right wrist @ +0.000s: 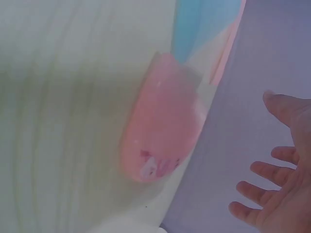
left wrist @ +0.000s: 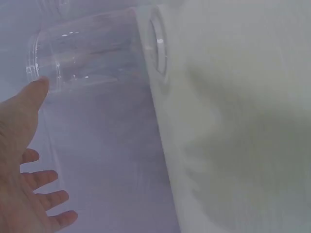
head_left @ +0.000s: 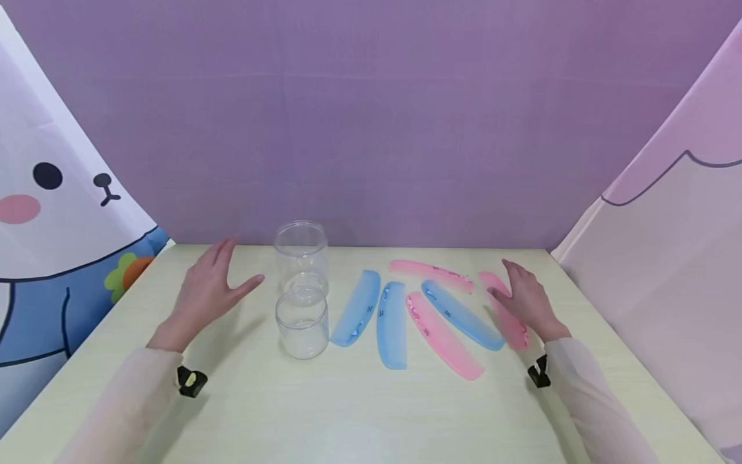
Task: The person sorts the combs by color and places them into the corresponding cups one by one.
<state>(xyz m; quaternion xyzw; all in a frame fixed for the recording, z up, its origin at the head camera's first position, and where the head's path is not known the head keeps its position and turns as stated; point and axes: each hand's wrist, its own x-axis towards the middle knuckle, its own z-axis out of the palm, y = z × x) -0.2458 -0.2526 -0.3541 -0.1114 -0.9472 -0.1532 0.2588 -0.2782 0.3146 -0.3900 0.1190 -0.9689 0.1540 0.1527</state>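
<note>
My left hand [head_left: 205,290] hovers left of two clear cylindrical jars, its thumb spread toward them and nothing in its grasp. One jar [head_left: 303,335] stands in front of the other jar [head_left: 300,241] and overlaps it in the head view. In the left wrist view, a clear jar [left wrist: 97,53] appears beyond the thumb. Over the rightmost pink comb [head_left: 513,325] is my right hand [head_left: 527,299], fingers spread and holding nothing. That pink comb [right wrist: 160,121], with a small printed figure near one end, lies on the table below the hand in the right wrist view.
Between jars and right hand lie three blue combs, a left one [head_left: 355,312], a middle one [head_left: 394,328] and a right one [head_left: 464,316], plus a back pink comb [head_left: 431,272] and a front pink comb [head_left: 443,338]. A purple cloth [head_left: 371,129] hangs behind the table [head_left: 348,412].
</note>
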